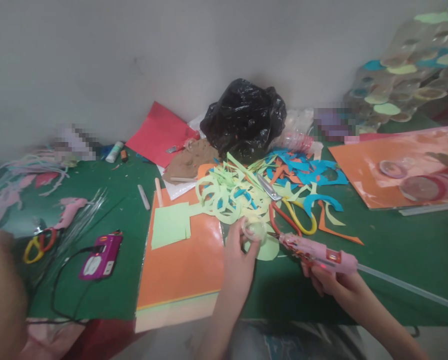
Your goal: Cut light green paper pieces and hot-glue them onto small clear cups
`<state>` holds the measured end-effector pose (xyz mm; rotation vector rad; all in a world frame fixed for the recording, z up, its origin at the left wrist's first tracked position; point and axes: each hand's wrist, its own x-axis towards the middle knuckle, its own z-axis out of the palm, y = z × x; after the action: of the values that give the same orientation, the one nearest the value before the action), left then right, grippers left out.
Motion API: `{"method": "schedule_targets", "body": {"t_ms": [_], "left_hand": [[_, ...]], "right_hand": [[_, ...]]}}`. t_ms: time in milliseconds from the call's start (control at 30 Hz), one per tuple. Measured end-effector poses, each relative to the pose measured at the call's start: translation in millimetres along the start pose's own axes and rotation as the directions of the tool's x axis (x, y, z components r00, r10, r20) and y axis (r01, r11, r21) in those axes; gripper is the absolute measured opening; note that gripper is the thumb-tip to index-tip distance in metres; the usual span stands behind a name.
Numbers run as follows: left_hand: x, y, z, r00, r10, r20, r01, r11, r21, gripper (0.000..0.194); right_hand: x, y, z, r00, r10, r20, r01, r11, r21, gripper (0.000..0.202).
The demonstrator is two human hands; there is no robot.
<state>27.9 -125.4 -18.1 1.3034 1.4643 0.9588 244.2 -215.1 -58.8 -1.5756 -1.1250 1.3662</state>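
Pink plastic filled my right hand (331, 282): its fingers were wrapped around the hot-glue gun (321, 256), right of the frame's lower centre, though I could not tell whether the trigger was squeezed. The fingers of my left hand (239, 252) were curled in, pinching a small clear plastic cup (254, 229) just below the middle of the frame.

The dark nozzle (274, 234) pointed at the cup from close by, so a slip of either wrist could have brought hot metal against my left fingertips or softened the thin plastic. A careless squeeze might have dripped glue onto the pale green paper disc (269, 250) beneath the cup, sticking it to the counter (280, 300).

The scissors (274, 194) lay directly behind the nozzle, their loops near enough to snag the gun if I lifted it badly. Green paper scraps (224, 200) crowded in beside my left hand and could have caught on wet glue. The long glue stick (407, 286), trailing toward the right edge, might have knocked something and twisted my aim.
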Motion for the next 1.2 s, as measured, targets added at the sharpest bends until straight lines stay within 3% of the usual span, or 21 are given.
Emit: {"method": "schedule_targets", "body": {"t_ms": [333, 767, 933, 1200], "left_hand": [[-0.8, -2.6, -0.2, 1.000, 0.030, 0.006, -0.030, 1.000, -0.007, 0.039], [0.1, -5.3, 0.8, 1.000, 0.021, 0.008, -0.021, 0.999, -0.042, 0.040], [-0.2, -4.5, 1.2, 1.000, 0.001, -0.031, -0.002, 0.999, -0.042, 0.039], [-1.5, -6.1, 1.3, 0.993, 0.077, -0.086, -0.073, 0.997, 0.039, 0.036]], "right_hand": [[0.4, -6.8, -0.3, 0.999, 0.046, 0.008, -0.045, 0.993, -0.106, 0.062], [1.0, -10.7, -2.0, 1.000, -0.020, 0.007, 0.021, 0.989, -0.147, 0.061], [0.9, -19.8, -1.5, 1.000, -0.027, 0.014, 0.028, 0.996, -0.090, 0.060], [-1.1, -42.3, 4.3, 0.991, -0.109, 0.073, 0.104, 0.992, 0.064, 0.047]]}}
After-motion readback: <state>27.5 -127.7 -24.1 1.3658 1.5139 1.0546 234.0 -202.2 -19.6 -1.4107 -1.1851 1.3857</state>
